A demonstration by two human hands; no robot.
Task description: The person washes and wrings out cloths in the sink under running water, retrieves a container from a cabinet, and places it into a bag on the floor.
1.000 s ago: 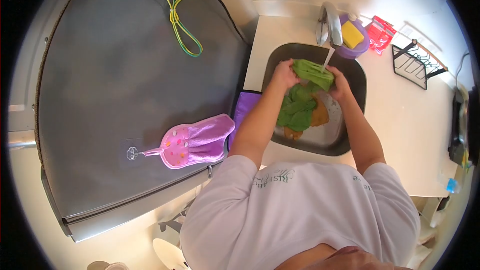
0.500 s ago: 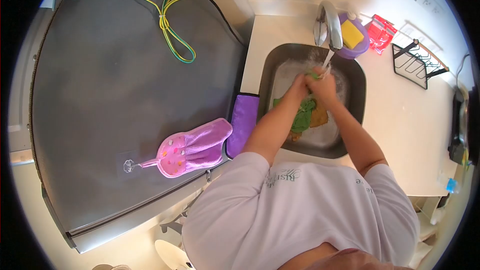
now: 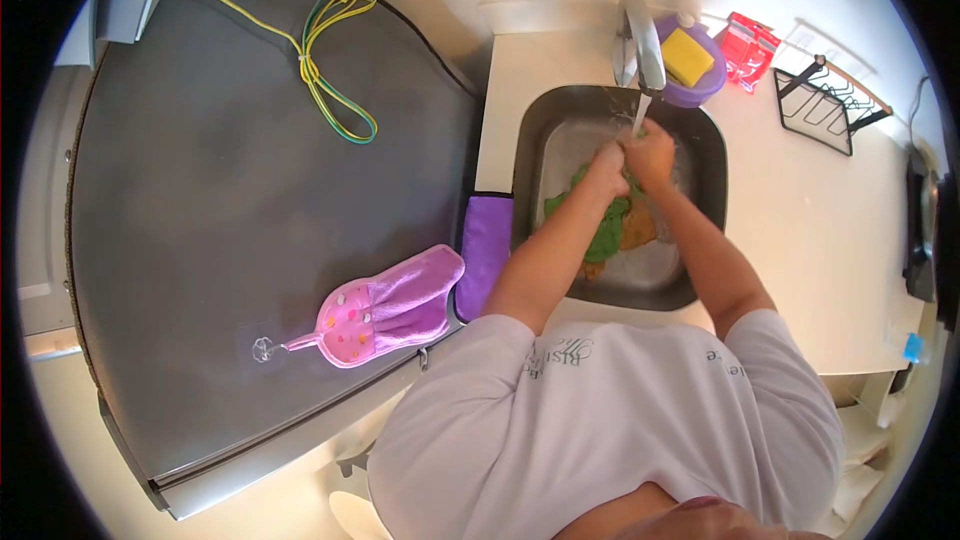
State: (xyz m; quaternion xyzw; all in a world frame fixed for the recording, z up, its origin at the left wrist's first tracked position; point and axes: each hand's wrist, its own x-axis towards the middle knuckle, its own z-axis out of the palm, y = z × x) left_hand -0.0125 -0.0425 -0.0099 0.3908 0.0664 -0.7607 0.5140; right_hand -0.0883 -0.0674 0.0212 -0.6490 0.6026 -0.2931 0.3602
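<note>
My left hand [image 3: 611, 166] and my right hand [image 3: 652, 153] are together over the sink [image 3: 711, 230], under the stream of water from the faucet [image 3: 642, 45]. Both are closed, pressed against each other, with bits of green cloth showing between and just below them. Much of what they grip is hidden by the fingers. Beneath my hands, a wet green cloth [image 3: 607, 238] lies bunched on the sink bottom. A brown cloth [image 3: 638, 227] sits beside and partly under it.
A purple basin [image 3: 708, 90] with a yellow sponge [image 3: 688, 57] stands right of the faucet, near a red packet [image 3: 748, 50] and a wire rack [image 3: 815, 112]. Left are a purple cloth [image 3: 485, 250], a pink hand towel [image 3: 385, 305] and a coiled yellow-green cord [image 3: 330, 75].
My hands stay under the running water and have shifted slightly, with less green cloth showing between them. The whole view has turned a little.
</note>
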